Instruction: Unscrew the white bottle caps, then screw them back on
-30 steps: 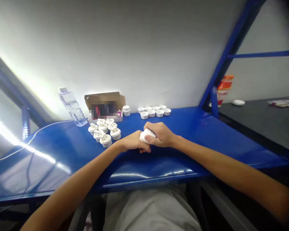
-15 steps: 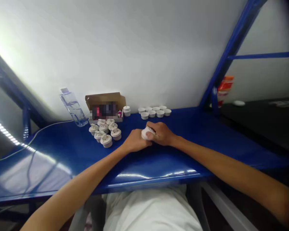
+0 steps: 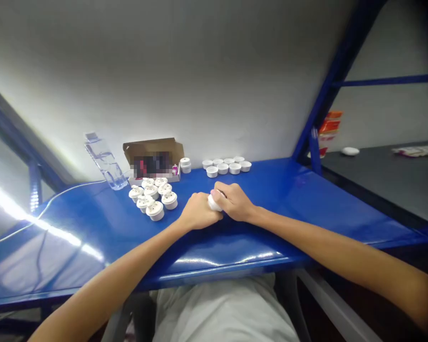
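Both hands meet above the middle of the blue table [image 3: 271,190], around a small white round plastic piece [image 3: 214,203]. My left hand [image 3: 199,211] is closed around it from the left. My right hand [image 3: 235,202] grips it from the right and above, its thumb across the top. Fingers hide most of the piece, so I cannot tell if it is one part or two. To the left stands a cluster of white round cups with holed tops [image 3: 154,210]. Behind the hands, shallow white open cups [image 3: 234,168] stand in two rows.
At the back left are an opened cardboard box [image 3: 153,142], partly blurred, and a clear bottle [image 3: 107,164]. One white capped piece [image 3: 185,165] stands beside the box. A white cable [image 3: 62,192] crosses the left side. Blue frame posts [image 3: 316,149] rise at both sides.
My right hand has turned slightly on the white piece, its thumb now higher up. Both hands still hold it in about the same place. The view has shifted a little.
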A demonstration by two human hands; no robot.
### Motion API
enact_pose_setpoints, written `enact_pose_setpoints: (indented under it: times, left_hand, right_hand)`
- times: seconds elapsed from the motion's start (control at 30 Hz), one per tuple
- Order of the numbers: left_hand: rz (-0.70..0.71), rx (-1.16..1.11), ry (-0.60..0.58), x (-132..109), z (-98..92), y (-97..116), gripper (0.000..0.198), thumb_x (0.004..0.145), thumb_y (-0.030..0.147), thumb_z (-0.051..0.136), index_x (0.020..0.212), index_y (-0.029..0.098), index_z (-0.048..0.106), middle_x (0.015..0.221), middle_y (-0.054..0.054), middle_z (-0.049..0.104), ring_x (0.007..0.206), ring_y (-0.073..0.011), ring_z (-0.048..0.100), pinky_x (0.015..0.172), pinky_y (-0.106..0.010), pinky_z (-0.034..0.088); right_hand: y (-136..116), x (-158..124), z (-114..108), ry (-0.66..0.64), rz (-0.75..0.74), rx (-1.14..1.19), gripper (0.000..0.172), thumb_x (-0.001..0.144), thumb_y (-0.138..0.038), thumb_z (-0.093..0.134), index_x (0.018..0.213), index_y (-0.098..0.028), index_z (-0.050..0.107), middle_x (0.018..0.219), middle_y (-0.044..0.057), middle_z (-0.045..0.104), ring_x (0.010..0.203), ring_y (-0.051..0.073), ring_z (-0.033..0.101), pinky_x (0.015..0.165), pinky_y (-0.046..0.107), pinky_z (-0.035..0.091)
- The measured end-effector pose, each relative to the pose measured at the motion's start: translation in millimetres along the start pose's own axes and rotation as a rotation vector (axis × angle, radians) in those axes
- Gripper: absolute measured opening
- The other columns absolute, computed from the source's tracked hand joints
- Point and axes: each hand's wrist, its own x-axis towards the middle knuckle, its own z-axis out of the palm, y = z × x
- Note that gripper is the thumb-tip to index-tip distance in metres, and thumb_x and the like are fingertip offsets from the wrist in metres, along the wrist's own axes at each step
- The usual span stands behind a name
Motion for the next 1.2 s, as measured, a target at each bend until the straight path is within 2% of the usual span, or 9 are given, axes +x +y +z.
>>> enact_pose_setpoints:
  times: [0.1, 0.2, 0.3, 0.57, 0.8, 1.0, 1.1, 1.2]
  left_hand:
    - [-0.062, -0.223, -0.089, 0, -1.4, 4, 0.015, 0.06, 0.021, 0.072, 0.057, 0.016, 0.059, 0.055, 0.001, 0.056, 0.051, -0.0119, 0.049, 0.047, -0.024, 0.031]
    - [-0.131, -0.481, -0.247, -3, -1.4, 6, 0.021, 0.056, 0.017, 0.072, 0.05, 0.017, 0.052, 0.045, 0.004, 0.048, 0.042, -0.009, 0.041, 0.041, -0.024, 0.026]
    - [-0.111, -0.653, -0.365, -5, -1.7, 8, 0.026, 0.057, 0.015, 0.072, 0.045, 0.017, 0.048, 0.04, 0.005, 0.044, 0.037, -0.0074, 0.036, 0.037, -0.023, 0.023]
    - [-0.138, -0.662, -0.355, -5, -1.9, 8, 0.023, 0.058, 0.015, 0.071, 0.046, 0.016, 0.051, 0.039, 0.005, 0.046, 0.035, -0.0068, 0.038, 0.035, -0.022, 0.024]
    - [-0.116, -0.63, -0.355, -4, -0.6, 8, 0.026, 0.06, 0.017, 0.071, 0.045, 0.016, 0.05, 0.039, 0.004, 0.047, 0.036, -0.0074, 0.041, 0.036, -0.021, 0.026]
    - [-0.094, -0.731, -0.455, -3, 0.3, 1, 0.015, 0.057, 0.014, 0.069, 0.051, 0.015, 0.055, 0.045, 0.003, 0.05, 0.039, -0.0075, 0.041, 0.036, -0.021, 0.027]
    - [-0.102, -0.828, -0.509, -3, -0.1, -1, 0.013, 0.055, 0.013, 0.069, 0.057, 0.014, 0.056, 0.051, 0.003, 0.051, 0.04, -0.0074, 0.042, 0.035, -0.02, 0.029]
    - [-0.095, -0.914, -0.616, -3, -2.3, -2, 0.014, 0.053, 0.011, 0.069, 0.06, 0.014, 0.056, 0.052, 0.003, 0.052, 0.039, -0.0072, 0.042, 0.033, -0.019, 0.031]
  right_hand:
    - [4, -2, -3, 0.007, -0.067, 0.024, 0.038, 0.099, -0.043, 0.038, 0.067, -0.023, 0.041, 0.058, -0.001, 0.045, 0.054, 0.014, 0.039, 0.059, 0.03, 0.027]
    - [5, -5, -8, -0.014, -0.166, 0.058, 0.033, 0.097, -0.04, 0.038, 0.071, -0.023, 0.048, 0.06, 0.0, 0.049, 0.054, 0.015, 0.042, 0.059, 0.03, 0.028]
    - [4, -6, -12, -0.014, -0.245, 0.084, 0.029, 0.094, -0.04, 0.041, 0.074, -0.023, 0.053, 0.06, 0.0, 0.05, 0.054, 0.015, 0.042, 0.06, 0.031, 0.029]
    - [6, -3, -12, -0.047, -0.222, 0.072, 0.035, 0.096, -0.044, 0.034, 0.075, -0.024, 0.053, 0.063, 0.001, 0.052, 0.057, 0.016, 0.046, 0.061, 0.031, 0.033]
    - [7, -4, -11, -0.038, -0.199, 0.095, 0.034, 0.095, -0.042, 0.037, 0.071, -0.023, 0.052, 0.061, 0.001, 0.051, 0.056, 0.016, 0.045, 0.06, 0.031, 0.033]
    - [5, -6, -11, -0.021, -0.177, 0.153, 0.034, 0.092, -0.044, 0.042, 0.068, -0.023, 0.053, 0.059, 0.0, 0.049, 0.054, 0.015, 0.042, 0.058, 0.03, 0.031]
    - [4, -7, -11, 0.0, -0.24, 0.159, 0.032, 0.093, -0.041, 0.042, 0.07, -0.023, 0.055, 0.058, 0.0, 0.049, 0.053, 0.014, 0.042, 0.058, 0.03, 0.03]
    - [4, -8, -12, 0.009, -0.325, 0.103, 0.034, 0.095, -0.041, 0.039, 0.073, -0.023, 0.058, 0.058, 0.001, 0.051, 0.053, 0.015, 0.043, 0.058, 0.031, 0.032]
